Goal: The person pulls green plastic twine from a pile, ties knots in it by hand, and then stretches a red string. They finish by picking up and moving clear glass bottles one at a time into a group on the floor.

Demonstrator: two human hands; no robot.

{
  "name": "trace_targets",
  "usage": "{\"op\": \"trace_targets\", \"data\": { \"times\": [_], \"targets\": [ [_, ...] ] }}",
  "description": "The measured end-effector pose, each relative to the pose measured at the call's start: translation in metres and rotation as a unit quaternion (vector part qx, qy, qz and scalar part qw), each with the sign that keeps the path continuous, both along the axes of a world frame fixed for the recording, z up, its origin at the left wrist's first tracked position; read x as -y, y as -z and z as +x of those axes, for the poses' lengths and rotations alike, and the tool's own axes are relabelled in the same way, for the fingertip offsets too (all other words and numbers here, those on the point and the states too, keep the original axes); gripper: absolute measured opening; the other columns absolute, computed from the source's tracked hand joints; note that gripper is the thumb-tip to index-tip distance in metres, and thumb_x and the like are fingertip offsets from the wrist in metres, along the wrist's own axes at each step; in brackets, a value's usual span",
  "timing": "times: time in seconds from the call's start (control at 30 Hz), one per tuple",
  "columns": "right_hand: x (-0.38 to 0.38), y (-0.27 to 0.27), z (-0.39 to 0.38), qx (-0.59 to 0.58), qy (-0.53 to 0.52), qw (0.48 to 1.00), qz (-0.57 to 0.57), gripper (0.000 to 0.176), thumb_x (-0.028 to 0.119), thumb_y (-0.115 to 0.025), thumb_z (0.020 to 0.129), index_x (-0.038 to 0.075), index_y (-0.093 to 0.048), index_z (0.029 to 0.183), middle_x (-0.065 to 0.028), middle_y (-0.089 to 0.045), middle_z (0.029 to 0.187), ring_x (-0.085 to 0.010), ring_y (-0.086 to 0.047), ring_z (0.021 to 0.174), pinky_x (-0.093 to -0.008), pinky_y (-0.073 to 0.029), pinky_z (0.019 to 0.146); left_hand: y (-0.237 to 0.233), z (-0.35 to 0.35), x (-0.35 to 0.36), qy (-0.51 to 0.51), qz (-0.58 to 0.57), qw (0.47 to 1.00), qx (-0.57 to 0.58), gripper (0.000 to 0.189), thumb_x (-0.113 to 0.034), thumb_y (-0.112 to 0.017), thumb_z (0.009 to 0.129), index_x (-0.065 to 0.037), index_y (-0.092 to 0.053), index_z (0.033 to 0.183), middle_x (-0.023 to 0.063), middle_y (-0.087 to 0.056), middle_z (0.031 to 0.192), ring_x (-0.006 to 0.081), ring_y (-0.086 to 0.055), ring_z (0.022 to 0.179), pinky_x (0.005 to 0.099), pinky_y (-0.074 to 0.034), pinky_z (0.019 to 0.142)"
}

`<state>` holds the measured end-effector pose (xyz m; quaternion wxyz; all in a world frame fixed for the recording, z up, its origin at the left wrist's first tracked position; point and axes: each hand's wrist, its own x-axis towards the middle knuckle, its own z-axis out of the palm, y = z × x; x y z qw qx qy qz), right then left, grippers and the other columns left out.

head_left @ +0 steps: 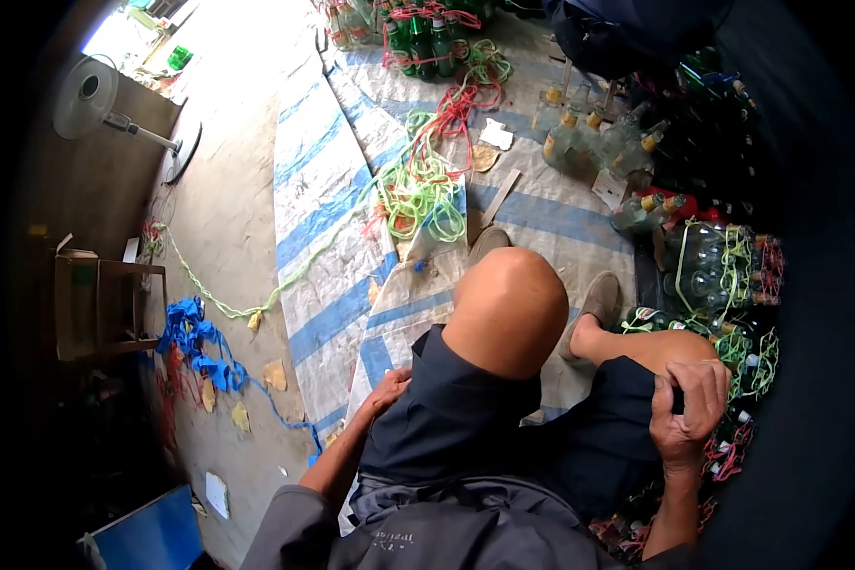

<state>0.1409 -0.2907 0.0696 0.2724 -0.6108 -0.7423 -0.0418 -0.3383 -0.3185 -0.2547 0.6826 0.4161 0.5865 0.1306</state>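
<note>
Left hand: low beside the left leg of the shorts, fingers partly hidden; cannot tell whether open or closed — or holding anything.
Right hand: resting on the right knee, fingers curled, thumb bent close to them; cannot tell whether pinching something small.
Tied bottles: just beyond the right knee, near the right hand, on their sides and bound with green string. Probably heavy together, hard, slick and breakable; best taken with both palms around the glass, not hoisted by the binding alone.
Loose bottles: ahead and to the right, some upright, some tilted, clear glass. Likely lighter singly but easy to topple; best held around the body.
Green bottles: far ahead, upright, gathered in red string.
Tangle: green and red string, heaped ahead of the left knee on the striped sheet, with a green length running left across the floor. Likely light, soft, limp, quick to snag; best drawn out slowly by a free end.
Blue strips: crumpled on the floor to the left, one tail trailing towards the sheet.
Fan: ahead on the left — well apart from both hands.
</note>
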Motion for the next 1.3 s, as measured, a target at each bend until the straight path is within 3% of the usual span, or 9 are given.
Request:
{"op": "trace_targets", "data": {
  "times": [0.13, 0.2, 0.27, 0.43, 0.67, 0.83, 1.1, 1.2, 1.3],
  "targets": [
    [-0.001, 0.001, -0.002, -0.002, 0.002, 1.000, 0.000, 0.018, 0.000, -0.072, 0.079, 0.003, -0.066, 0.095, -0.0096, -0.062, 0.084, -0.0315, -0.057, 0.079, -0.0444, -0.046, 0.080, -0.017, 0.011, -0.027, 0.083, 0.077, 0.993, -0.032, 0.045, -0.034, -0.063, 0.100, 0.006, -0.066, 0.123, 0.0143, -0.075, 0.108, 0.0243, -0.069, 0.101, 0.0350, -0.053, 0.090],
    [-0.001, 0.001, -0.002, -0.004, 0.004, 1.000, -0.007, 0.018, 0.001, -0.074, 0.078, 0.003, -0.067, 0.095, -0.0095, -0.064, 0.086, -0.0316, -0.058, 0.080, -0.0444, -0.046, 0.080, -0.002, 0.018, -0.038, 0.047, 0.043, 0.996, -0.060, 0.040, -0.035, -0.063, 0.098, 0.002, -0.072, 0.112, 0.0101, -0.073, 0.091, 0.0209, -0.069, 0.082, 0.0345, -0.058, 0.073],
    [-0.002, 0.000, -0.002, -0.004, 0.004, 1.000, -0.012, 0.018, 0.001, -0.073, 0.078, 0.003, -0.066, 0.095, -0.0096, -0.064, 0.086, -0.0315, -0.058, 0.079, -0.0442, -0.046, 0.080, -0.008, 0.029, -0.056, 0.027, 0.061, 0.996, -0.062, 0.038, -0.035, -0.062, 0.098, 0.000, -0.073, 0.111, 0.0091, -0.071, 0.087, 0.0189, -0.068, 0.077, 0.0331, -0.057, 0.066],
    [-0.006, 0.005, -0.003, -0.007, 0.010, 1.000, -0.014, 0.017, 0.000, -0.070, 0.080, 0.002, -0.067, 0.096, -0.0108, -0.063, 0.086, -0.0317, -0.057, 0.079, -0.0449, -0.046, 0.081, 0.009, 0.042, -0.097, 0.048, 0.149, 0.985, -0.076, 0.032, -0.024, -0.063, 0.095, 0.005, -0.072, 0.104, 0.0177, -0.074, 0.092, 0.0259, -0.072, 0.089, 0.0367, -0.055, 0.082],
    [-0.006, 0.007, -0.002, -0.006, 0.016, 0.999, -0.040, 0.016, -0.002, -0.069, 0.083, 0.000, -0.066, 0.099, -0.0120, -0.062, 0.086, -0.0325, -0.056, 0.080, -0.0463, -0.048, 0.082, 0.023, 0.037, -0.129, 0.044, 0.217, 0.954, -0.201, 0.028, -0.021, -0.066, 0.090, 0.000, -0.074, 0.106, 0.0207, -0.075, 0.099, 0.0377, -0.072, 0.092, 0.0426, -0.057, 0.082],
    [-0.004, 0.009, 0.000, 0.003, 0.023, 0.998, -0.057, 0.016, -0.003, -0.067, 0.085, 0.000, -0.066, 0.101, -0.0137, -0.062, 0.088, -0.0341, -0.056, 0.083, -0.0485, -0.048, 0.085, 0.040, 0.017, -0.149, 0.032, 0.246, 0.932, -0.264, 0.028, -0.016, -0.068, 0.087, -0.003, -0.074, 0.110, 0.0250, -0.069, 0.106, 0.0428, -0.068, 0.102, 0.0454, -0.055, 0.090],
    [-0.003, 0.008, 0.002, 0.028, 0.037, 0.995, -0.090, 0.014, -0.004, -0.063, 0.088, -0.003, -0.065, 0.102, -0.0149, -0.058, 0.086, -0.0341, -0.056, 0.081, -0.0522, -0.048, 0.088, 0.045, -0.018, -0.176, 0.042, 0.225, 0.901, -0.368, 0.035, -0.019, -0.068, 0.086, -0.007, -0.072, 0.118, 0.0240, -0.062, 0.125, 0.0434, -0.066, 0.109, 0.0493, -0.054, 0.094],
    [-0.003, 0.009, 0.005, 0.030, 0.038, 0.994, -0.097, 0.015, -0.008, -0.060, 0.091, -0.004, -0.065, 0.104, -0.0146, -0.060, 0.083, -0.0310, -0.054, 0.080, -0.0499, -0.046, 0.089, 0.050, -0.033, -0.189, 0.041, 0.274, 0.878, -0.390, 0.035, -0.019, -0.071, 0.086, -0.007, -0.072, 0.119, 0.0240, -0.063, 0.119, 0.0419, -0.067, 0.103, 0.0464, -0.055, 0.092],
    [-0.005, 0.008, 0.003, 0.038, 0.040, 0.993, -0.102, 0.014, -0.008, -0.059, 0.092, -0.004, -0.065, 0.104, -0.0146, -0.060, 0.083, -0.0306, -0.053, 0.080, -0.0508, -0.046, 0.090, 0.045, -0.045, -0.212, 0.055, 0.270, 0.868, -0.414, 0.034, -0.017, -0.070, 0.085, -0.008, -0.073, 0.117, 0.0229, -0.063, 0.124, 0.0421, -0.065, 0.111, 0.0465, -0.054, 0.095]
  ]
}}
